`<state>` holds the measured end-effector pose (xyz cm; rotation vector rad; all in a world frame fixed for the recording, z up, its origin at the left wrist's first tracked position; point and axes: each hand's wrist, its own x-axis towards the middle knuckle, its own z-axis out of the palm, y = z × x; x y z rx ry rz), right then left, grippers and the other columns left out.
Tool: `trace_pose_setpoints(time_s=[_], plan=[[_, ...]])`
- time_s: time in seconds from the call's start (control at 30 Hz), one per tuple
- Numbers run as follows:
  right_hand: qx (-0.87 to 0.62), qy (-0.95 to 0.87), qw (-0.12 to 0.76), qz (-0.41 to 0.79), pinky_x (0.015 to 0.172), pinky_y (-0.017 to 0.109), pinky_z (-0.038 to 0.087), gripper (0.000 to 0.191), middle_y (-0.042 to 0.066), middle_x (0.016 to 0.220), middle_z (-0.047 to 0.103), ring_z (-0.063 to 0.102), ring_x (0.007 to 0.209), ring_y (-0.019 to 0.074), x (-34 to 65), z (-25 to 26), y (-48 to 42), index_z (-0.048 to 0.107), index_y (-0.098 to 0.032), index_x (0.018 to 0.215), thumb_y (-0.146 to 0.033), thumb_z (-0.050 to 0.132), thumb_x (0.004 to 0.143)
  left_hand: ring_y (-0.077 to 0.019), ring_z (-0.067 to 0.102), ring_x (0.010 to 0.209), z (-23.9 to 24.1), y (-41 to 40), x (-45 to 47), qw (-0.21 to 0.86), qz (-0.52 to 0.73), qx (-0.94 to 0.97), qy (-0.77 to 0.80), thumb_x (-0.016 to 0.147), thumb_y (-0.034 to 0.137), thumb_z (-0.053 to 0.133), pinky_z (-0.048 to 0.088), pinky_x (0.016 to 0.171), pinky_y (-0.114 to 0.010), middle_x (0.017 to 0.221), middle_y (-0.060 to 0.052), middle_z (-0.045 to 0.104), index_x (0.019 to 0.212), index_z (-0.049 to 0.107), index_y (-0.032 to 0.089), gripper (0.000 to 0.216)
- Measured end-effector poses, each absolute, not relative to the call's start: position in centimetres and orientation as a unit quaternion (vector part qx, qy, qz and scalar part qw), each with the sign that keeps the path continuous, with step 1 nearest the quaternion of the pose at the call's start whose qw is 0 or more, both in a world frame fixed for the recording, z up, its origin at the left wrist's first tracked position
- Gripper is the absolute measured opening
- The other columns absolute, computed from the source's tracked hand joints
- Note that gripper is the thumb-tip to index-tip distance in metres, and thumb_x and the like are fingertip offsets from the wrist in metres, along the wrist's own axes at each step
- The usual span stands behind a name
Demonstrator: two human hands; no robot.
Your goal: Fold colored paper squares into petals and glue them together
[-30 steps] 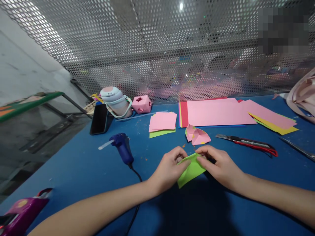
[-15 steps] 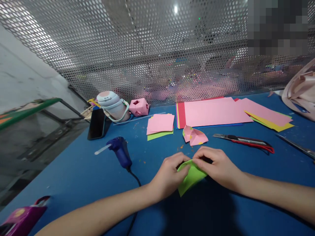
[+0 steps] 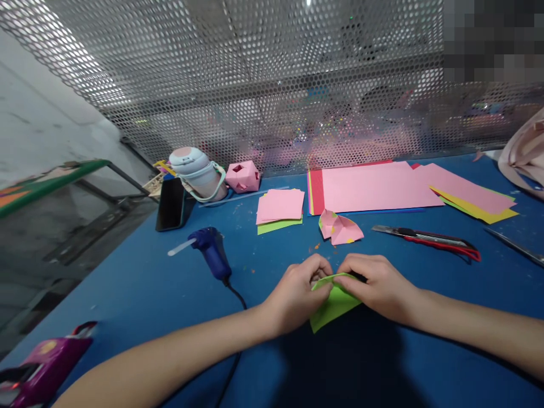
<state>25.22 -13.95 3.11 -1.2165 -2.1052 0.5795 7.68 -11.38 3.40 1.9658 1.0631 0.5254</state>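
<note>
A small sheet of green paper [image 3: 335,309] is held up just above the blue table, its far edge bent over. My left hand [image 3: 300,292] pinches that sheet at its upper left, thumb in front and fingers curled behind. On the other side my right hand [image 3: 376,283] grips the upper right edge between thumb and curled fingers. The two sets of fingertips almost meet along the top fold. Just beyond the hands lies a folded pink paper piece [image 3: 342,229] with yellow and green spots. The fingers hide part of the green sheet.
A blue glue gun [image 3: 212,255] with its cord lies left. Behind are a square paper stack [image 3: 280,205], larger pink sheets [image 3: 382,187], a pink paper polyhedron [image 3: 243,177], a cup [image 3: 198,175] and a phone [image 3: 170,205]. A utility knife [image 3: 429,241] rests right; metal mesh stands behind.
My left fingers have curled and shifted along the top edge of the green paper, which is bent over more. The camera view has tilted slightly downward.
</note>
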Motion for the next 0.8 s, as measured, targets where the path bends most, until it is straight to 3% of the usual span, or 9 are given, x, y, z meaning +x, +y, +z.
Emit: trace_pose_setpoints(time_s=[0.17,0.27,0.4,0.5,0.67,0.8], plan=[[-0.461,-0.785,0.334,0.243,0.057,0.021,0.04,0.015,-0.001,0.065,0.062,0.056,0.06,0.0104,25.7,3.1,-13.7,0.061,-0.018,0.07,-0.018,0.053,0.082,-0.0098,0.052,0.059,3.6,-11.3,7.3,0.47,0.2,0.75,0.421,0.08,0.023,0.049,0.038,0.054,-0.018,0.064,0.003,0.06,0.086,0.06,0.016,0.015],[-0.462,-0.774,0.346,0.259,0.059,0.022,0.042,0.014,-0.001,0.067,0.063,0.057,0.062,0.0109,25.9,3.1,-13.5,0.062,-0.018,0.071,-0.018,0.053,0.082,-0.0125,0.059,0.068,3.8,-11.2,6.9,0.528,0.193,0.717,0.411,0.079,0.019,0.045,0.043,0.06,-0.02,0.078,-0.001,0.067,0.097,0.061,0.016,0.025],[-0.466,-0.766,0.355,0.265,0.06,0.023,0.043,0.014,0.0,0.068,0.064,0.058,0.063,0.0113,26.2,3.1,-13.4,0.063,-0.018,0.072,-0.018,0.053,0.082,-0.0154,0.062,0.09,4.1,-10.9,6.4,0.565,0.21,0.685,0.41,0.073,0.008,0.04,0.046,0.079,-0.025,0.098,-0.002,0.069,0.103,0.061,0.016,0.037],[-0.469,-0.763,0.361,0.26,0.06,0.023,0.043,0.014,0.0,0.068,0.064,0.058,0.063,0.0111,26.2,3.0,-13.5,0.062,-0.018,0.071,-0.017,0.053,0.082,-0.0162,0.06,0.101,4.1,-10.7,6.2,0.564,0.223,0.685,0.403,0.077,0.011,0.039,0.044,0.089,-0.028,0.108,-0.003,0.067,0.108,0.059,0.016,0.037],[-0.465,-0.761,0.37,0.259,0.059,0.023,0.044,0.016,0.0,0.067,0.064,0.058,0.062,0.0114,26.1,2.9,-13.6,0.061,-0.018,0.069,-0.018,0.052,0.082,-0.0174,0.061,0.098,3.6,-10.8,6.2,0.487,0.195,0.753,0.397,0.082,0.023,0.047,0.048,0.085,-0.027,0.112,-0.004,0.065,0.116,0.055,0.019,0.035],[-0.459,-0.762,0.374,0.263,0.059,0.022,0.043,0.017,0.001,0.066,0.064,0.057,0.061,0.0112,25.9,3.0,-13.8,0.061,-0.018,0.068,-0.018,0.052,0.082,-0.0161,0.06,0.102,3.5,-10.7,6.1,0.407,0.183,0.806,0.389,0.088,0.025,0.04,0.044,0.091,-0.025,0.111,-0.003,0.066,0.115,0.058,0.019,0.032]])
